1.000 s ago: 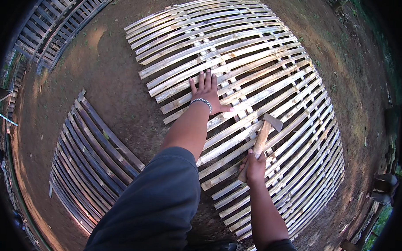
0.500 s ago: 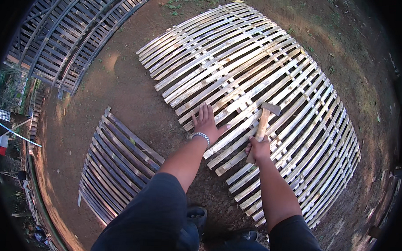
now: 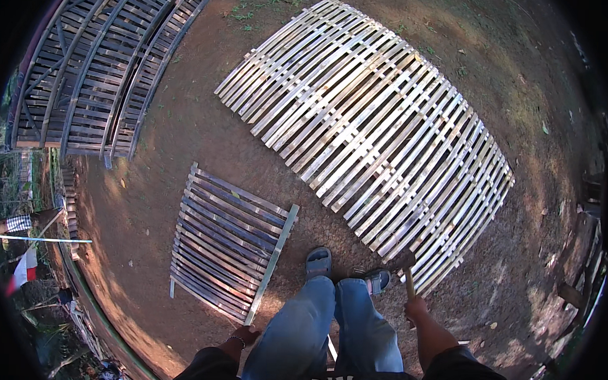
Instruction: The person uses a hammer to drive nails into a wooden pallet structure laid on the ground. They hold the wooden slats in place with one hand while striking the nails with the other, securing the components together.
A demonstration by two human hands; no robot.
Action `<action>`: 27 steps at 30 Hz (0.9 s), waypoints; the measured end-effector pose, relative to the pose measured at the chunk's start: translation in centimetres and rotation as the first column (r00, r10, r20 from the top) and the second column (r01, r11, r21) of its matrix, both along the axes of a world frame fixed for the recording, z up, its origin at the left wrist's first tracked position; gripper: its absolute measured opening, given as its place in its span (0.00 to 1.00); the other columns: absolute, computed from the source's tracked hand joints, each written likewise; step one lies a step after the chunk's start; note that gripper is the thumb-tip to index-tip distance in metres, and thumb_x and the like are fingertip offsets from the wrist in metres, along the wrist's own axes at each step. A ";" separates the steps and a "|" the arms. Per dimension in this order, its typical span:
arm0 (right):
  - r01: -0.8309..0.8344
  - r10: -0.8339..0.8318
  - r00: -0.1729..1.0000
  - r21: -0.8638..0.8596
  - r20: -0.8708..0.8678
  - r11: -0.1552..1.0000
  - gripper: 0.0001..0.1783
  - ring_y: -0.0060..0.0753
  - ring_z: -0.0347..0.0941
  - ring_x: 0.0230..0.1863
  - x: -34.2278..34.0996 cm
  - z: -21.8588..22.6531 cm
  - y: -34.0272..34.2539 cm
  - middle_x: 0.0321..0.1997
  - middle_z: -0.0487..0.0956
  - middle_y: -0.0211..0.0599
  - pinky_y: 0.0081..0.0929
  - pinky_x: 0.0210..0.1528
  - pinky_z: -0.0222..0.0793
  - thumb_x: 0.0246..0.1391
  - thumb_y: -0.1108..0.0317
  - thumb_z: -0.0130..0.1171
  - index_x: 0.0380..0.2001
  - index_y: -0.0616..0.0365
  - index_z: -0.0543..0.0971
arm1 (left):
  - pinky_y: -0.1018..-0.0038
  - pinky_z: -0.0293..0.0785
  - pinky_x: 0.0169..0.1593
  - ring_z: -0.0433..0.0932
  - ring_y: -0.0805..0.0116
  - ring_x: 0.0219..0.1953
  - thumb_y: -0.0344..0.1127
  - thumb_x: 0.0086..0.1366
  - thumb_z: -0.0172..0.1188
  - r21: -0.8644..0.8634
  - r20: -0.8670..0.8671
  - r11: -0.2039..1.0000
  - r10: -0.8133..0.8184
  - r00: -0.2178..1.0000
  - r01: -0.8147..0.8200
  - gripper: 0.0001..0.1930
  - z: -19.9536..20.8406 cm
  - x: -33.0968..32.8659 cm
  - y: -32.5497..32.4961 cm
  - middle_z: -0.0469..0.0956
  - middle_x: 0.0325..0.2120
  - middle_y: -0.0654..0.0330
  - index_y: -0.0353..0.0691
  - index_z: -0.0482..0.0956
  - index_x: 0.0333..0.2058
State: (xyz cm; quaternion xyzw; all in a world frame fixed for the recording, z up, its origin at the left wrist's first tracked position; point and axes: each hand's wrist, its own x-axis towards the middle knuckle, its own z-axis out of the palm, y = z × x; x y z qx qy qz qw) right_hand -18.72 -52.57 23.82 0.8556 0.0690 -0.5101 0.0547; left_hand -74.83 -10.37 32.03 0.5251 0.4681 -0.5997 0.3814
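Your right hand [image 3: 416,310] grips a dark-headed, wooden-handled hatchet [image 3: 410,282], near right. Your left hand [image 3: 247,334], openness unclear, hangs near a brown slatted-wood panel [image 3: 225,244].

We are outdoors, in what looks like an earthen yard used as a work area. Bare brown soil [image 3: 139,204] lies underfoot, with grass tufts [image 3: 243,17] toward its far edge and patches of sunlight on its right side. On it we see a large pale slatted panel [image 3: 368,145] and a smaller, darker slatted panel [image 3: 226,230] lying flat. A slatted structure [image 3: 97,75] fills the far left corner; a red-and-white flag [image 3: 25,269] and greenery line the left edge.
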 end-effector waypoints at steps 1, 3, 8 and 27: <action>-0.081 0.064 0.992 -0.151 -0.111 0.985 0.18 0.41 0.83 0.24 -1.1 3.5 -1.7 0.30 0.84 0.45 0.38 0.26 0.81 0.58 0.66 0.63 0.51 0.61 0.81 | 0.56 0.68 0.69 0.73 0.45 0.66 0.70 0.67 0.54 -0.052 0.008 0.999 -0.012 1.000 0.013 0.44 1.9 -1.8 -0.7 0.75 0.62 0.40 0.36 0.71 0.67; 0.095 -0.190 0.960 -0.403 -0.204 0.910 0.18 0.43 0.85 0.26 -2.0 12.5 -0.7 0.30 0.85 0.47 0.40 0.25 0.82 0.59 0.66 0.62 0.50 0.65 0.81 | 0.56 0.69 0.67 0.75 0.45 0.64 0.67 0.68 0.54 -0.091 0.073 0.996 -0.013 0.997 0.019 0.40 6.2 -2.5 -0.9 0.76 0.61 0.41 0.38 0.73 0.65; 0.151 -0.311 0.917 -0.505 -0.250 0.850 0.18 0.44 0.85 0.25 -5.0 19.5 0.4 0.28 0.84 0.48 0.43 0.24 0.81 0.62 0.66 0.61 0.48 0.71 0.79 | 0.57 0.72 0.64 0.78 0.46 0.61 0.60 0.69 0.55 0.072 0.150 0.995 0.064 0.987 -0.076 0.32 8.8 -0.3 1.6 0.79 0.58 0.41 0.42 0.77 0.61; 0.481 -0.459 0.867 0.081 -0.196 0.873 0.20 0.40 0.83 0.25 -3.4 23.0 27.8 0.29 0.83 0.45 0.37 0.28 0.79 0.58 0.61 0.63 0.50 0.60 0.74 | 0.59 0.71 0.65 0.76 0.47 0.62 0.56 0.74 0.53 0.261 0.476 0.953 -0.266 0.838 0.155 0.31 11.2 15.8 23.5 0.78 0.59 0.42 0.35 0.74 0.63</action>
